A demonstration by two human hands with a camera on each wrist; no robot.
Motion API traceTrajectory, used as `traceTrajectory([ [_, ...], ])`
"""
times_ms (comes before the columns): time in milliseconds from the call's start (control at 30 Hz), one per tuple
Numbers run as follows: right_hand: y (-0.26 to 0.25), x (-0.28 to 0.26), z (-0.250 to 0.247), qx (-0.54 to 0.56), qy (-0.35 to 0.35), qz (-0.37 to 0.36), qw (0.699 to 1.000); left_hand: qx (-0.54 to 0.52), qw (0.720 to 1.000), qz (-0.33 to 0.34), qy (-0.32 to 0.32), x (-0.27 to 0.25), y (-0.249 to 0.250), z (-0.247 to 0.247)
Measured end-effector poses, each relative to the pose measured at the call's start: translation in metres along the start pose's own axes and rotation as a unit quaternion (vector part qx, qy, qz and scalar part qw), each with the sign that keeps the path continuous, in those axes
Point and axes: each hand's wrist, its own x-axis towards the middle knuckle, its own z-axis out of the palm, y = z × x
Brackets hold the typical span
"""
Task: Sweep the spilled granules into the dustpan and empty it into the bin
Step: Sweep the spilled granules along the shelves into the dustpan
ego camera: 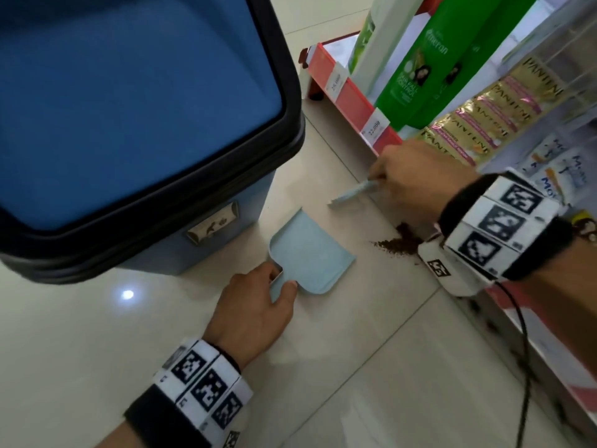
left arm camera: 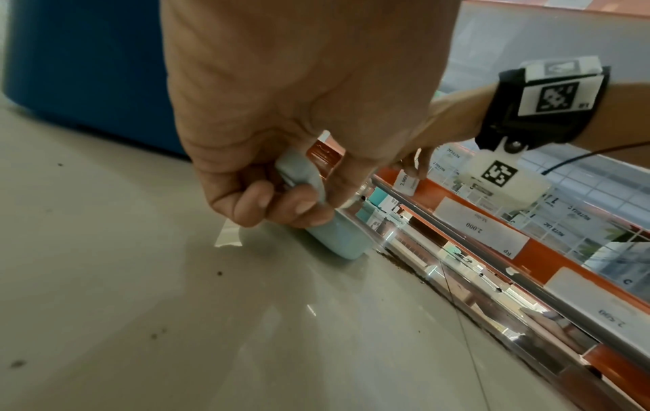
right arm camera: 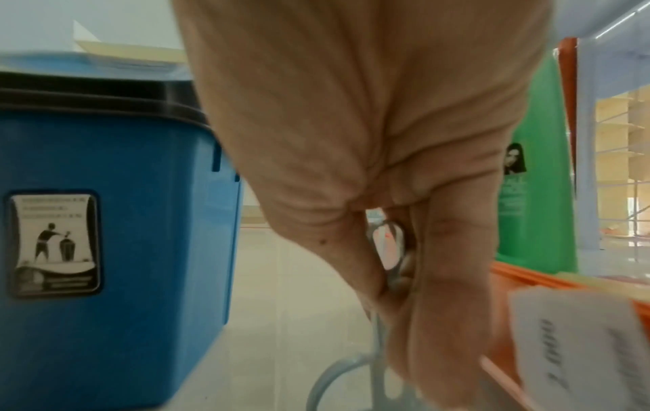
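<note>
A pale blue dustpan (ego camera: 310, 250) lies flat on the tiled floor in front of the blue bin (ego camera: 129, 124). My left hand (ego camera: 258, 305) grips its short handle (left arm camera: 302, 175), fingers curled round it. A small heap of dark brown granules (ego camera: 395, 244) lies to the right of the pan's lip, against the shelf base, partly hidden by my right wrist band. My right hand (ego camera: 416, 179) holds a pale blue brush (ego camera: 353, 191) low over the floor, beyond the granules. In the right wrist view the fingers (right arm camera: 446, 278) are curled round the brush handle (right arm camera: 387, 250).
The bin with its black rim and closed blue lid stands at the left, close behind the dustpan. A shop shelf (ego camera: 349, 95) with an orange edge, price tags, green bottles (ego camera: 416, 69) and sachets (ego camera: 484, 121) runs along the right. A black cable (ego camera: 523, 344) hangs from my right wrist.
</note>
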Motion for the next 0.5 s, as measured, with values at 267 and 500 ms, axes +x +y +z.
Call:
traceTrajectory([
  [267,-0.023,0.067,-0.007,0.056,0.104,0.021,0.993,-0.02,1.0,-0.002,-0.008,0.005,0.012,0.0],
  [500,0.007,-0.005,0.046,0.038,0.039,0.073,0.996,-0.016,0.999,0.029,-0.03,0.003,0.004,0.002],
])
